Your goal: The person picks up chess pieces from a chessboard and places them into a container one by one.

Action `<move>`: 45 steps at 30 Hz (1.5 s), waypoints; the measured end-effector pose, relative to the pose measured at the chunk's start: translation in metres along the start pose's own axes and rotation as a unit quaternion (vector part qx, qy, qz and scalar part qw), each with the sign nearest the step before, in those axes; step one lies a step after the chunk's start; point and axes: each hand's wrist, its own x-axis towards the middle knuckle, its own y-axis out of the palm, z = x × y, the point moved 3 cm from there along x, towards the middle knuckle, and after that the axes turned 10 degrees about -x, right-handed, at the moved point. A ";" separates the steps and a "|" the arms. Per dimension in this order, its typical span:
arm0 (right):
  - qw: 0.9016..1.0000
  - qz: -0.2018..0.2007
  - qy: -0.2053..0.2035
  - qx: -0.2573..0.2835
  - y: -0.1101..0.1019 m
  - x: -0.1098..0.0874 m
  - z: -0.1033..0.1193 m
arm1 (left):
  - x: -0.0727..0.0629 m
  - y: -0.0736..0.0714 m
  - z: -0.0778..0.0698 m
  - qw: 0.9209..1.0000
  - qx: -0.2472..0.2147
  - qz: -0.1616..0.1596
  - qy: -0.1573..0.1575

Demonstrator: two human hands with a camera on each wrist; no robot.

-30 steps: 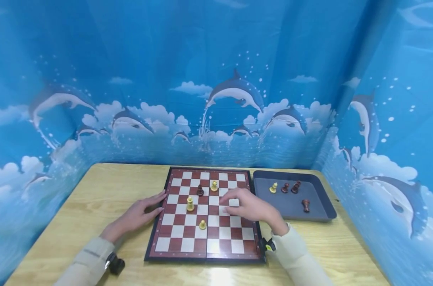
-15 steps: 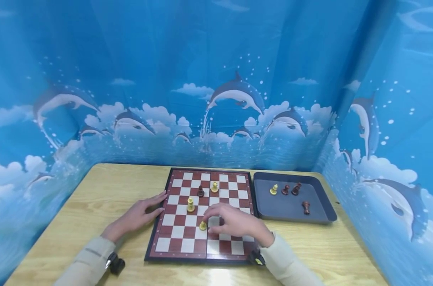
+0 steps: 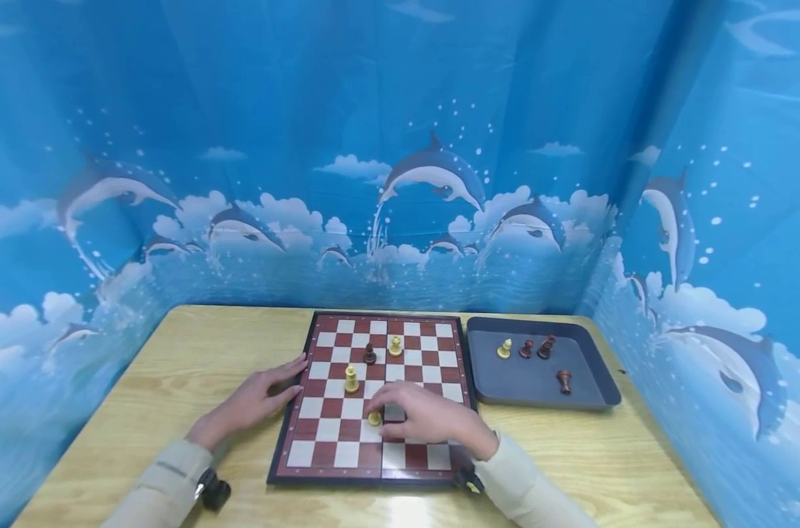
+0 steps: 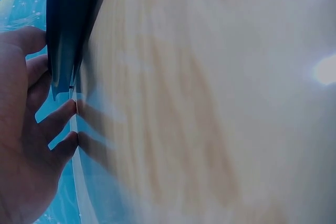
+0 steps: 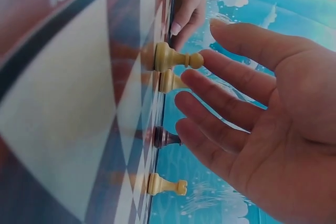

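**Right hand (image 3: pixel 429 414) at a pawn (image 3: pixel 374 419)**

Behind everything, a blue curtain (image 3: pixel 347 88) printed with dolphins. Below, a wooden table (image 3: pixel 221 334). On top, a checkered board (image 3: pixel 432 460), laid flat, with a grey tray (image 3: pixel 525 385) just beside its right edge.

At the board's left edge, a left hand (image 3: pixel 251 396) with fingers extended, tips against the rim, gripping nothing. Over the near part of the board, the right hand, with thumb and fingers wide, pinching nothing; forefinger just beside the pawn's head, contact hard to tell.

In the tray, one pale piece (image 3: pixel 504 349) and three dark pieces (image 3: pixel 526 349). Upright on the board, a tall pale piece (image 3: pixel 351 380), a far pale piece (image 3: pixel 396 346), a lone dark piece (image 3: pixel 369 355) and, smallest, the pawn, in the near part of the left half.

Probably light, stiff and smooth, slightly slippery, hardly fragile but easy to tip. Best taken at the neck, between thumb and forefinger.

Compared with a second ago: right hand nearer and further left, down from mid-board; left hand and all pieces unmoved.
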 end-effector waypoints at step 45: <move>0.987 -0.106 -0.002 0.123 -0.018 -0.004 -0.018 | 0.000 0.000 -0.003 1.000 -0.006 -0.002 -0.001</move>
